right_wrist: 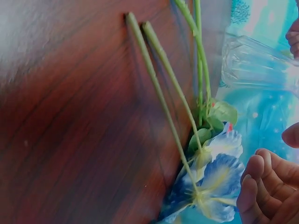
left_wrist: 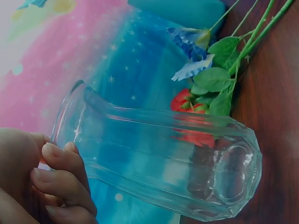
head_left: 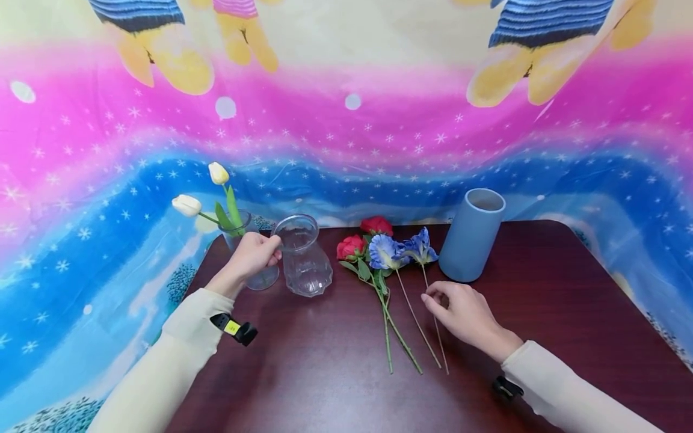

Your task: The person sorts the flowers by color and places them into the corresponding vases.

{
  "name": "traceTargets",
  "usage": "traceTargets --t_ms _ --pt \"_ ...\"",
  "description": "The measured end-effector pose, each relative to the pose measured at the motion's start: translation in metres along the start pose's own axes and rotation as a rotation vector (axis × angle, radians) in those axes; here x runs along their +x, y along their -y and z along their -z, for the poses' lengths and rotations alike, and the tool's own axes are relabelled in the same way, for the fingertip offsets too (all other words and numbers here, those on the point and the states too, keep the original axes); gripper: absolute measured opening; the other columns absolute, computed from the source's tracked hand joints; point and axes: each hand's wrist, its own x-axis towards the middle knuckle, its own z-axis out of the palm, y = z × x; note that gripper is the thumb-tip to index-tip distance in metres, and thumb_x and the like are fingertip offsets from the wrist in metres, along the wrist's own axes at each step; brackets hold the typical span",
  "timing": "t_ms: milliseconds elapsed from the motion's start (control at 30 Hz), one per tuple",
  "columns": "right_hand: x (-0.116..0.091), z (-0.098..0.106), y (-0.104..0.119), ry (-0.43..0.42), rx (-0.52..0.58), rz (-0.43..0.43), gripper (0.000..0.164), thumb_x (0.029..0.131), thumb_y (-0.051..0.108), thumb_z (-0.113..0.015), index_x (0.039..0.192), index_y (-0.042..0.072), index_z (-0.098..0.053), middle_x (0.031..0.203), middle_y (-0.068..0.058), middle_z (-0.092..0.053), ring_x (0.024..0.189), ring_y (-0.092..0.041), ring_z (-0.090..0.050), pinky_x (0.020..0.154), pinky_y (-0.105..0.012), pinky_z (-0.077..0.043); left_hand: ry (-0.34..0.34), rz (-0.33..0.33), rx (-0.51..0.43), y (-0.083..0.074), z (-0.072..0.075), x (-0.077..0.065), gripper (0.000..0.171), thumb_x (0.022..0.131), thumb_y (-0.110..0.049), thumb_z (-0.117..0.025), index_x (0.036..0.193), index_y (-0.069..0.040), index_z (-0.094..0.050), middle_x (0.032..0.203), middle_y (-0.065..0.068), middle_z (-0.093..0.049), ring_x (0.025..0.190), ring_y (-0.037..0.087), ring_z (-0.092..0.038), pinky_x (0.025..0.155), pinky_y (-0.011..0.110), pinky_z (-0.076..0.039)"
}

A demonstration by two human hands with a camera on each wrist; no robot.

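By its rim, my left hand (head_left: 250, 260) pinches a clear glass vase (head_left: 307, 273) with a flared mouth and faceted base. In the left wrist view the thumb and fingers meet at the rim of this vase (left_wrist: 140, 135), and nothing stands in it. My right hand (head_left: 460, 310) hovers over the stems of two blue flowers (head_left: 385, 252), its fingers loosely bent and holding nothing. The right wrist view shows a gap between thumb and fingers (right_wrist: 254, 170). Red flowers (head_left: 351, 247) with green leaves lie beside the blue ones, stems toward me.
A second glass vase (head_left: 264, 280) at the left holds two white tulips (head_left: 219, 174), partly behind my left hand. At the right stands a tall grey-blue vase (head_left: 472, 240). The dark wooden table (head_left: 325, 373) backs onto a colourful printed cloth (head_left: 303, 144).
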Motion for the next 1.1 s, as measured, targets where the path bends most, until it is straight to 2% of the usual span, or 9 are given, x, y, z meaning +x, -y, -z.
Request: traceTargets --t_ms 167,467,700,1100 --pt "-0.003 0.000 0.005 0.004 0.008 0.012 0.008 0.095 0.028 -0.068 0.093 0.021 -0.073 0.071 0.016 -0.058 0.058 0.000 -0.046 0.053 -0.023 -0.039 0.011 -0.035 -0.001 0.001 -0.001 -0.011 0.041 0.095 -0.017 -0.046 0.061 -0.004 -0.064 0.045 -0.007 -0.051 0.044 0.007 -0.042 0.049 0.023 -0.033" --pt "-0.011 -0.006 0.008 0.020 0.043 0.013 0.009 0.096 0.027 -0.068 0.092 0.021 -0.073 0.070 0.016 -0.057 0.057 0.002 -0.045 0.054 -0.022 -0.038 0.042 -0.085 0.013 0.005 0.007 -0.039 0.042 0.095 -0.014 -0.045 0.058 -0.008 -0.062 0.045 -0.005 -0.050 0.044 0.007 -0.036 0.047 0.024 -0.029" --pt "-0.017 -0.010 0.007 0.054 0.059 -0.013 0.009 0.096 0.028 -0.069 0.092 0.020 -0.074 0.070 0.017 -0.057 0.056 0.002 -0.045 0.054 -0.022 -0.039 0.120 -0.075 -0.012 0.011 0.007 -0.053 0.042 0.096 -0.011 -0.045 0.058 -0.005 -0.062 0.044 -0.006 -0.049 0.038 0.005 -0.031 0.043 0.020 -0.025" --pt "-0.018 -0.009 0.001 0.025 0.041 -0.008 0.008 0.095 0.026 -0.069 0.090 0.021 -0.073 0.069 0.017 -0.056 0.057 0.002 -0.045 0.054 -0.022 -0.038 0.154 -0.087 -0.007 0.019 0.009 -0.073 0.039 0.095 -0.010 -0.046 0.061 0.000 -0.061 0.043 -0.004 -0.048 0.037 0.005 -0.032 0.041 0.021 -0.027"
